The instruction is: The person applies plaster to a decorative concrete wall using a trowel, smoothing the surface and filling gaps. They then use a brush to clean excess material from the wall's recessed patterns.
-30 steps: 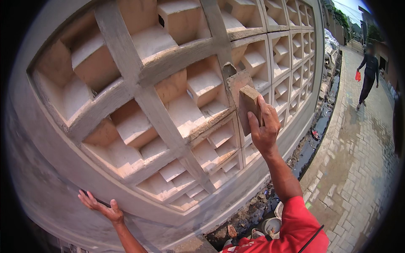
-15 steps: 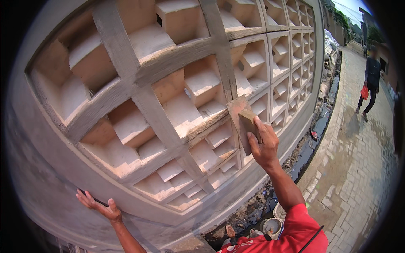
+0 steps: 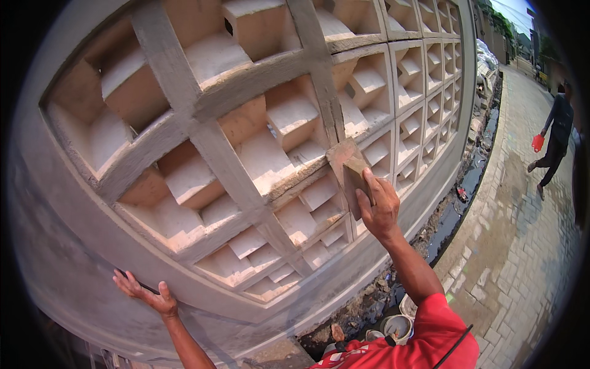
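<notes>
My right hand grips the handle of a wooden plastering float, a flat worn board smeared with mortar. The float lies against the grey joint between openings of a pale breeze-block wall. Lower left, my left hand is held beside the smooth grey render, palm turned up, with fingers outstretched and thumb raised. A thin dark strip runs along that hand; whether it is a shadow or a thin object I cannot tell.
Buckets stand below my right arm. A ditch of dark water with rubble runs along the wall's foot. Beyond it lies a paved lane, where a person in dark clothes walks with a red bag.
The float and my right hand have shifted slightly left against the wall. My left hand keeps nearly the same place. The passer-by has come farther along the lane toward the right.
</notes>
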Demonstrator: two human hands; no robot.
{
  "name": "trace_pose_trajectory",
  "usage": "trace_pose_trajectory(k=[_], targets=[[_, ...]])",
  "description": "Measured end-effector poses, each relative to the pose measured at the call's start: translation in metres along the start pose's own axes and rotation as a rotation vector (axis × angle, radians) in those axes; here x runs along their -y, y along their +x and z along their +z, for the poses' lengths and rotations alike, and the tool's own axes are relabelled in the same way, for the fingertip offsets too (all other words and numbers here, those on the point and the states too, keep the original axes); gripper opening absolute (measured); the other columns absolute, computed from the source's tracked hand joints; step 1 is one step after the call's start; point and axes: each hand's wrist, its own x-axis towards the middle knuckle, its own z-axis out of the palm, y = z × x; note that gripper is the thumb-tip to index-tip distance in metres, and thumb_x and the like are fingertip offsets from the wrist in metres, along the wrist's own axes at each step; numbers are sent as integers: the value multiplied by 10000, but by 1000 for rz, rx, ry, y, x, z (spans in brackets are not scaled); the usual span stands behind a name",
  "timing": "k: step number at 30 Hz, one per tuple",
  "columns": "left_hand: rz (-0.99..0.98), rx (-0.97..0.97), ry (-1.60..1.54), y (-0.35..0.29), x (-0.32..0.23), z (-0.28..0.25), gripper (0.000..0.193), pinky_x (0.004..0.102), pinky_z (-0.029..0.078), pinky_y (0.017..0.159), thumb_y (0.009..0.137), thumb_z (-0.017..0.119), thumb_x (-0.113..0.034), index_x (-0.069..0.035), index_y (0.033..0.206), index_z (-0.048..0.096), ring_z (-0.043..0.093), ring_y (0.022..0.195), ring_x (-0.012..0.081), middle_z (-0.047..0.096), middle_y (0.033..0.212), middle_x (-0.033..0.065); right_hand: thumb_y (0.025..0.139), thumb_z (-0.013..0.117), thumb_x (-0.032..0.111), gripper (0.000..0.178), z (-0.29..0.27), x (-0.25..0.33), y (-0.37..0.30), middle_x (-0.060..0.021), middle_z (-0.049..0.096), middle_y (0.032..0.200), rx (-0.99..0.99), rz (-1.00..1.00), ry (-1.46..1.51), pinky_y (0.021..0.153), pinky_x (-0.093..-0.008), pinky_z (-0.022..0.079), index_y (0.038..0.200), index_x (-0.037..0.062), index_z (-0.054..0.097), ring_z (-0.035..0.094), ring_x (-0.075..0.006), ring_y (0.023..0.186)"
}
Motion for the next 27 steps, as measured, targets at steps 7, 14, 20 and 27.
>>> trace_pose_trajectory(k=[7, 14, 20, 27], targets=[[0, -7, 16, -1, -1, 1, 766, 566, 110, 1171, 948, 448, -573, -77, 1510, 292, 121, 1483, 391, 232, 1586, 207, 802, 696, 32, 547, -14, 17, 109, -180, 658, 1005, -109, -127, -23, 765, -410, 516, 1334, 49, 569, 635, -330, 878], [6, -28, 9, -1, -3, 6, 761, 561, 110, 1173, 953, 438, -578, -80, 1511, 294, 130, 1481, 397, 236, 1587, 200, 793, 709, 46, 600, -4, 6, 69, -155, 625, 914, 38, -105, -61, 718, -416, 513, 1369, 73, 541, 616, -314, 818], [29, -39, 14, -3, 2, 10, 780, 553, 113, 1175, 946, 454, -560, -52, 1515, 295, 135, 1484, 390, 225, 1596, 199, 807, 711, 60, 588, -46, -3, -2, -178, 646, 1054, 253, -4, 22, 779, -375, 524, 1369, 37, 540, 636, -285, 910], [37, -46, 30, -3, 9, 10, 772, 571, 121, 1169, 946, 429, -598, -91, 1512, 297, 133, 1479, 404, 226, 1581, 217, 882, 594, 133, 581, -51, -41, 70, -140, 615, 1226, 38, 590, 1079, 925, -280, 489, 1413, -52, 447, 617, -167, 1065]])
